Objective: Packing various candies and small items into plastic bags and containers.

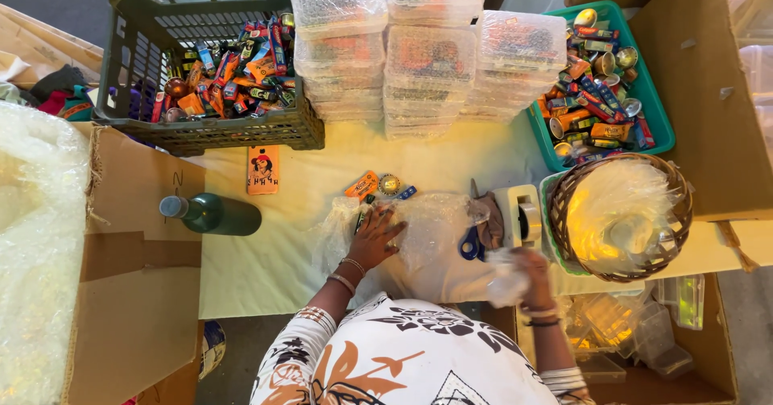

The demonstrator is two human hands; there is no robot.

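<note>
Our left hand [375,238] lies flat, fingers spread, pressing on a clear plastic bag [431,240] on the cream table [266,252], at its near edge. Our right hand [533,274] is blurred; it seems closed on a bunch of the same plastic at the bag's right end, but we cannot tell for sure. Blue-handled scissors [470,244] lie just beside the bag, next to a white tape dispenser [521,218]. A few small sweets [378,186] sit just beyond the bag. A green bottle [213,214] lies on its side to the left. Far side: a dark crate [129,67] and a green tray [656,119], both full of wrapped sweets, with stacks of clear boxes [427,47] between. A wicker basket [680,212] stands to the right.
</note>
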